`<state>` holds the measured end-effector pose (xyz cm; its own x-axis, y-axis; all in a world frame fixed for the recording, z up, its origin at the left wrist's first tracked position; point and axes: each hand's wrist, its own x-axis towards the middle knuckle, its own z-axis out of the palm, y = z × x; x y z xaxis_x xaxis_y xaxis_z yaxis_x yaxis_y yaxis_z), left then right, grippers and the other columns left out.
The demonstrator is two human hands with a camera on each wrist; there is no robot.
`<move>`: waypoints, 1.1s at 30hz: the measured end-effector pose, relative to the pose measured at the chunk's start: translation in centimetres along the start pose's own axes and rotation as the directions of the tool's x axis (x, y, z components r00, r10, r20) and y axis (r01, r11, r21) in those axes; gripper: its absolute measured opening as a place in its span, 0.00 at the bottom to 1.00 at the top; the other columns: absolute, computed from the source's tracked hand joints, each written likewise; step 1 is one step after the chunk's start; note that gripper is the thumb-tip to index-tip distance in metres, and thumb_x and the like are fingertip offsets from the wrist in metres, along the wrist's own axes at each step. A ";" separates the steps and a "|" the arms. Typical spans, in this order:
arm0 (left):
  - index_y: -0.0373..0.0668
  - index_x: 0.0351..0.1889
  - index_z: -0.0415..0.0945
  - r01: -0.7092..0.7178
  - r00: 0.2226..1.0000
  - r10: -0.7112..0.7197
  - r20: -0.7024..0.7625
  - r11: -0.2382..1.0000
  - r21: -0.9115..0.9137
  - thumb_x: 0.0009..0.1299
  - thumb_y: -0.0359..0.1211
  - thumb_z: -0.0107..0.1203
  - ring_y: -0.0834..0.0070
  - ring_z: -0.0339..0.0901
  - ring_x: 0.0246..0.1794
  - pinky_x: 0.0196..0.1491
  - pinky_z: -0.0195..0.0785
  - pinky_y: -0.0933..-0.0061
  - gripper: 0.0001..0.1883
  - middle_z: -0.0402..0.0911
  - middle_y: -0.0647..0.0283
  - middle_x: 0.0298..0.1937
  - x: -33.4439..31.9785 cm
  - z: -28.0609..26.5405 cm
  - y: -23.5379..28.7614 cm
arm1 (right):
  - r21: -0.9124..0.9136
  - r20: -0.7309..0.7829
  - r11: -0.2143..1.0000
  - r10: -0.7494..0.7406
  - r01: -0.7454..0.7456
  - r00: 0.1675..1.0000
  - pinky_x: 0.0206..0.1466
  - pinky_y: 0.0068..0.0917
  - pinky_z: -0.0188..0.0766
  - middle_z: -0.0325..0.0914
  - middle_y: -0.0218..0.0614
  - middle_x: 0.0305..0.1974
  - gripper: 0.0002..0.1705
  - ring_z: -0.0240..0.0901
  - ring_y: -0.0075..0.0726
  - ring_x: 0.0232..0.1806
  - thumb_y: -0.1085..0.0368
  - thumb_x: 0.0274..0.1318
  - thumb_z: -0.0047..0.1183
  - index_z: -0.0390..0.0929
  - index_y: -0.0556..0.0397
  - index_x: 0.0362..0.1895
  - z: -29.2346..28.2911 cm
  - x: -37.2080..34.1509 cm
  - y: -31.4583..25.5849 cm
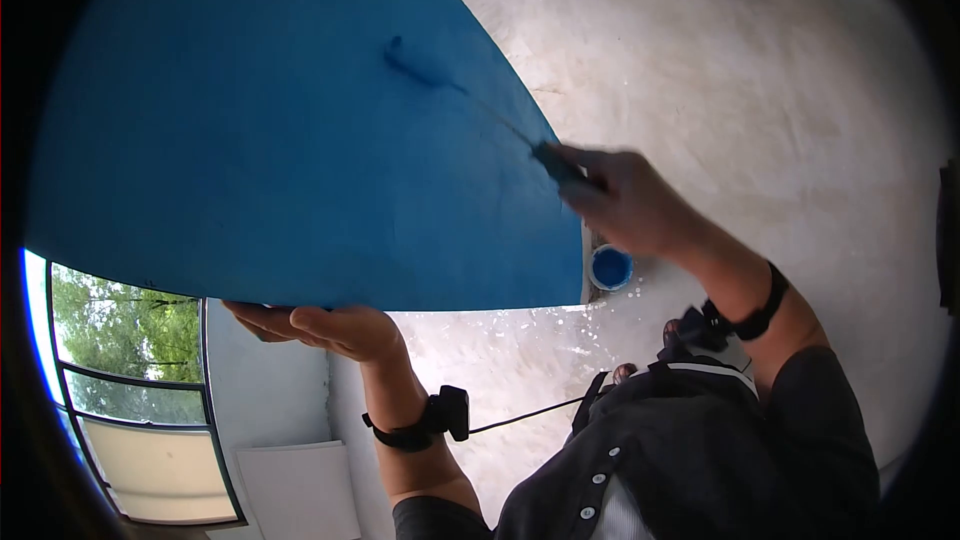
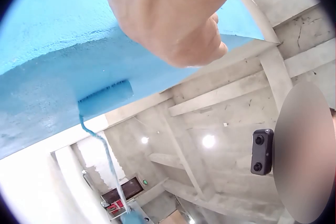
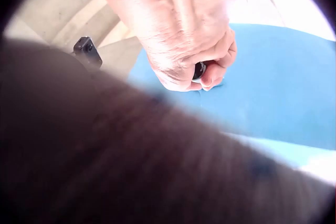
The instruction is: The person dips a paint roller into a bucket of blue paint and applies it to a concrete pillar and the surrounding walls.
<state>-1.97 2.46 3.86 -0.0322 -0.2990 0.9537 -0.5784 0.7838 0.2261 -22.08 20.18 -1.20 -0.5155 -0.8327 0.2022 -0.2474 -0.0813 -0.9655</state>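
Observation:
A large blue panel [image 1: 240,160] with a curved edge fills the upper left of the head view. My right hand [image 1: 628,198] grips the dark handle [image 1: 558,162] of a paint roller, and the handle's end shows between the fingers in the right wrist view. The thin rod runs up and left to the roller's sleeve [image 1: 410,68], which lies against the panel's painted face. In the left wrist view, that blue sleeve [image 2: 113,95] is seen along the surface. My left hand [image 1: 335,330] touches the panel's lower edge from below, fingers stretched along it.
A small tub [image 1: 592,268] of blue paint stands below the panel's right corner. White spots speckle the pale floor [image 1: 490,360] around it. Windows [image 1: 130,330] and a leaning white board [image 1: 298,492] are at the lower left.

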 end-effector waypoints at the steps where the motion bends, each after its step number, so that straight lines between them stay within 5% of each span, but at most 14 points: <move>1: 0.34 0.67 0.43 0.056 0.998 -0.056 0.001 0.998 -0.032 0.71 0.56 0.19 0.56 0.44 0.67 0.63 0.46 0.52 0.38 0.47 0.45 0.67 0.0 0.0 0.2 | 0.024 -0.002 0.995 0.093 -0.093 0.996 0.17 0.24 0.63 0.68 0.32 0.16 0.22 0.64 0.26 0.12 0.66 0.53 0.46 0.70 0.62 0.53 -1.2 2.8 -1.0; 5: 0.34 0.68 0.44 0.011 0.999 -0.010 -0.041 0.999 0.031 0.70 0.58 0.15 0.54 0.44 0.68 0.64 0.48 0.51 0.40 0.49 0.45 0.67 -0.5 0.3 -0.8 | -0.020 -0.086 0.970 0.240 -0.243 0.967 0.16 0.21 0.66 0.68 0.30 0.17 0.22 0.64 0.23 0.13 0.66 0.54 0.44 0.70 0.61 0.54 -3.6 8.4 -2.3; 8: 0.34 0.68 0.45 -0.103 0.994 0.106 -0.012 0.983 0.151 0.71 0.57 0.16 0.53 0.44 0.68 0.63 0.49 0.50 0.39 0.49 0.45 0.67 -0.1 0.2 -1.3 | 0.002 0.040 0.989 0.148 -0.149 0.988 0.17 0.21 0.65 0.69 0.32 0.19 0.23 0.64 0.24 0.13 0.66 0.54 0.43 0.70 0.58 0.55 -2.8 7.0 -0.4; 13: 0.37 0.68 0.41 0.013 0.999 -0.014 0.034 1.000 0.019 0.70 0.57 0.17 0.55 0.48 0.67 0.62 0.55 0.49 0.38 0.46 0.48 0.64 0.1 0.1 0.0 | -0.114 0.108 0.988 -0.093 0.106 0.990 0.27 0.32 0.67 0.72 0.42 0.20 0.19 0.68 0.35 0.18 0.67 0.53 0.43 0.73 0.54 0.51 -0.7 -4.0 -0.6; 18: 0.37 0.68 0.42 0.051 0.999 -0.051 0.010 0.996 -0.074 0.69 0.57 0.16 0.56 0.45 0.68 0.62 0.54 0.48 0.38 0.46 0.48 0.64 0.0 0.4 0.0 | 0.001 0.086 0.969 0.247 -0.248 0.965 0.20 0.24 0.65 0.70 0.34 0.18 0.18 0.66 0.25 0.16 0.65 0.54 0.42 0.75 0.59 0.47 -3.7 5.2 1.2; 22: 0.37 0.68 0.43 -0.014 1.000 0.012 0.012 0.987 0.162 0.70 0.57 0.17 0.56 0.46 0.68 0.60 0.53 0.48 0.38 0.47 0.48 0.64 -0.1 0.1 -1.5 | -0.049 0.000 0.961 0.273 -0.273 0.962 0.14 0.20 0.59 0.69 0.34 0.17 0.22 0.61 0.22 0.11 0.65 0.53 0.45 0.73 0.59 0.52 -5.5 12.5 2.0; 26: 0.37 0.68 0.43 -0.029 1.000 0.028 0.010 0.994 0.104 0.70 0.57 0.18 0.56 0.47 0.67 0.59 0.54 0.47 0.38 0.48 0.48 0.63 -0.2 0.0 -1.4 | -0.018 0.072 0.976 0.218 -0.217 0.973 0.17 0.19 0.61 0.69 0.31 0.19 0.23 0.63 0.20 0.15 0.66 0.54 0.43 0.71 0.58 0.55 -3.6 6.8 3.7; 28: 0.36 0.68 0.43 -0.056 0.998 0.052 0.032 0.991 0.123 0.70 0.57 0.17 0.55 0.47 0.67 0.59 0.54 0.47 0.39 0.48 0.48 0.63 -0.2 0.3 -1.3 | -0.045 0.092 0.999 0.032 -0.028 0.995 0.25 0.19 0.62 0.69 0.30 0.19 0.24 0.64 0.19 0.20 0.67 0.53 0.44 0.69 0.61 0.56 -2.4 3.1 4.4; 33: 0.37 0.68 0.43 -0.028 0.999 0.028 0.020 0.999 0.036 0.69 0.58 0.17 0.55 0.47 0.68 0.62 0.53 0.47 0.39 0.47 0.49 0.63 -0.1 0.2 -1.0 | 0.039 0.060 0.964 0.262 -0.264 0.963 0.17 0.21 0.62 0.69 0.33 0.18 0.22 0.63 0.21 0.14 0.65 0.53 0.44 0.72 0.58 0.53 -4.8 8.6 4.9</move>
<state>-1.58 1.58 3.47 -0.0641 -0.2879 0.9555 -0.6065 0.7716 0.1918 -31.61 15.28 -3.39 -0.5120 -0.8563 -0.0679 -0.0704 0.1207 -0.9902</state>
